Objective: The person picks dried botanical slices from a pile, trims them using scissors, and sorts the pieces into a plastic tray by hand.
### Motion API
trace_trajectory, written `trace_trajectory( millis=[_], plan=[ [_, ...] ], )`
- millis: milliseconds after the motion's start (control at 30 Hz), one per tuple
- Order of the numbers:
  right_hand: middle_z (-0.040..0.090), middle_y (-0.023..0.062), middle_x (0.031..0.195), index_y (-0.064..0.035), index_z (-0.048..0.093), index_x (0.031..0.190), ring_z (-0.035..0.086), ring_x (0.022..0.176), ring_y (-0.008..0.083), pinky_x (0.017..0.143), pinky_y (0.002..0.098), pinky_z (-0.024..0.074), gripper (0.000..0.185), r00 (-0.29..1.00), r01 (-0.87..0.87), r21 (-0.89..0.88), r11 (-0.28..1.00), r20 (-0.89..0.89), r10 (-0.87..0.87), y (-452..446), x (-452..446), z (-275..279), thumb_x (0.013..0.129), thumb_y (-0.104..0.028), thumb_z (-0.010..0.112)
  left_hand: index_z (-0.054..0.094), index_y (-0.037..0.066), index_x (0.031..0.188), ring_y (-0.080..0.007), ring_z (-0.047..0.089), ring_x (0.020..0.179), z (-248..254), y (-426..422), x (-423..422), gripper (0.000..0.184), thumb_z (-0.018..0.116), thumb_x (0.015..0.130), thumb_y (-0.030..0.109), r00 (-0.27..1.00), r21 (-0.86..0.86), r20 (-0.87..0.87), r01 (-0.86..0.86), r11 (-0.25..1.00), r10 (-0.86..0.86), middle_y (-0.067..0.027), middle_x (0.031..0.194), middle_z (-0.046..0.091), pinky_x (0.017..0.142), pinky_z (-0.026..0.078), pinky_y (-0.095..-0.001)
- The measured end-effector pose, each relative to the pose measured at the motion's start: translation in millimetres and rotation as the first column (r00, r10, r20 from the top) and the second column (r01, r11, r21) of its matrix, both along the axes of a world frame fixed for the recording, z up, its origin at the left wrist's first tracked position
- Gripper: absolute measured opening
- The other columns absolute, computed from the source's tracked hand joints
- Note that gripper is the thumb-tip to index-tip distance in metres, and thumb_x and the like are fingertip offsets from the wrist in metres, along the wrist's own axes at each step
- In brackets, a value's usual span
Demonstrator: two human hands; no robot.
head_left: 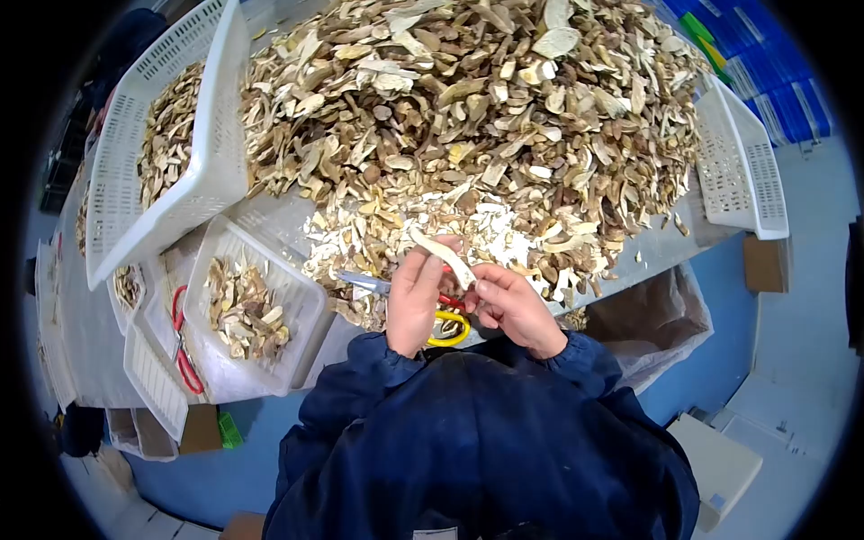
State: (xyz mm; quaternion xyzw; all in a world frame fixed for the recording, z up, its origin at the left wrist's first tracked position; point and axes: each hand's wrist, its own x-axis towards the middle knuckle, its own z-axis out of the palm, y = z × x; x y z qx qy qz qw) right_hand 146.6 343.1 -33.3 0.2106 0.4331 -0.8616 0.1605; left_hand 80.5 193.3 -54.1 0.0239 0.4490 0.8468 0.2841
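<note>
A long pale slice of dried mushroom is held between my two hands, slanting down to the right. My left hand is closed on its left side, the thumb against it. The fingertips of my right hand pinch near its lower right end. Scissors pass beneath my left hand, their metal blades pointing left. One red and one yellow handle loop show between my hands; whether a hand touches them, I cannot tell. A big heap of dried mushroom slices lies beyond my hands.
At left, a white perforated basket and a shallow plastic tray contain slices. Red-handled scissors lie beside that tray. Another white basket stands at the right edge of the table. A lined box sits below the table's front edge.
</note>
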Motion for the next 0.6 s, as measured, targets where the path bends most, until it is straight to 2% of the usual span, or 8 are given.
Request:
trace_trajectory(
  millis=[67,200,233,333,433,467,567,600],
  plan=[
    [0.058,0.0049,0.079,-0.0015,0.055,0.103,0.049,0.062,0.0066,0.049,0.0191,0.0339,0.017,1.0,0.019,0.01,1.0,-0.007,-0.019,-0.9,-1.2,-3.8,0.095,-0.016,0.052,0.05,0.002,0.123,-0.0074,0.054,0.092,1.4,1.6,0.8,0.029,0.044,0.099,0.017,0.997,-0.081,-0.072,0.008,0.997,-0.014,-0.004,0.111,0.058,0.078,0.045,-0.0226],
    [0.056,0.0006,0.072,-0.0043,0.055,0.094,0.044,0.054,0.0035,0.047,0.0168,0.0316,0.009,0.997,0.069,0.046,0.997,0.016,-0.07,-5.9,-5.1,-6.5,0.093,-0.013,0.053,0.049,0.001,0.118,-0.0126,0.055,0.095,3.0,3.6,1.8,0.025,0.044,0.095,0.009,0.974,-0.143,-0.215,0.046,0.989,-0.076,-0.0084,0.111,0.058,0.084,0.045,-0.026],
    [0.056,-0.0009,0.07,-0.005,0.055,0.091,0.042,0.051,0.0024,0.046,0.016,0.0307,0.008,0.996,0.089,0.072,0.993,0.026,-0.091,-9.1,-4.7,-5.3,0.092,-0.013,0.054,0.048,0.002,0.115,-0.0132,0.056,0.096,5.9,4.4,5.0,0.02,0.043,0.097,0.01,0.989,-0.121,-0.144,0.026,0.992,-0.043,-0.0092,0.109,0.058,0.085,0.045,-0.0266],
    [0.054,-0.0028,0.071,-0.0052,0.054,0.091,0.046,0.057,0.0029,0.051,0.0169,0.0355,0.008,0.994,0.11,0.17,0.979,-0.015,-0.109,-17.9,-5.3,-5.4,0.091,-0.013,0.053,0.048,0.002,0.115,-0.0148,0.056,0.097,6.2,3.8,9.0,0.021,0.042,0.099,0.015,0.988,-0.087,-0.141,0.053,0.995,-0.065,-0.0105,0.108,0.058,0.086,0.046,-0.0294],
    [0.054,-0.0034,0.072,-0.003,0.055,0.091,0.051,0.064,0.0042,0.056,0.0193,0.0404,0.01,0.983,0.117,0.336,0.934,-0.171,-0.062,-17.7,-7.4,-6.6,0.089,-0.013,0.056,0.047,0.003,0.114,-0.0171,0.055,0.098,5.7,11.5,6.9,0.021,0.041,0.1,0.017,0.993,0.156,-0.045,-0.097,0.983,0.105,-0.01,0.105,0.057,0.088,0.045,-0.032],
    [0.054,-0.0035,0.072,-0.0024,0.056,0.09,0.052,0.066,0.0046,0.057,0.0201,0.0417,0.011,0.972,0.123,0.396,0.91,-0.232,-0.031,-16.5,-8.3,-8.7,0.089,-0.013,0.057,0.048,0.002,0.115,-0.0181,0.057,0.094,2.1,12.0,4.2,0.021,0.039,0.1,0.015,0.978,0.223,0.113,-0.194,0.955,0.172,-0.0091,0.104,0.058,0.087,0.045,-0.032],
    [0.057,0.0001,0.072,-0.002,0.059,0.087,0.054,0.066,0.0076,0.06,0.0228,0.0437,0.012,0.96,0.145,0.663,0.735,-0.274,0.058,1.1,-12.9,-8.8,0.085,-0.013,0.063,0.048,0.003,0.114,-0.0187,0.056,0.097,-5.6,2.7,-6.8,0.02,0.039,0.1,0.015,0.941,0.322,0.294,-0.262,0.91,0.167,-0.008,0.104,0.057,0.086,0.046,-0.0331],
    [0.061,0.0055,0.074,-0.0029,0.062,0.087,0.057,0.064,0.015,0.06,0.0273,0.0453,0.015,0.949,0.109,0.856,0.506,-0.241,0.203,12.8,-15.5,2.0,0.081,-0.016,0.067,0.048,0.004,0.112,-0.016,0.054,0.091,5.0,3.5,-9.4,0.018,0.04,0.099,0.015,0.918,0.246,0.35,-0.28,0.928,0.184,-0.0055,0.096,0.054,0.082,0.044,-0.031]
  ],
)
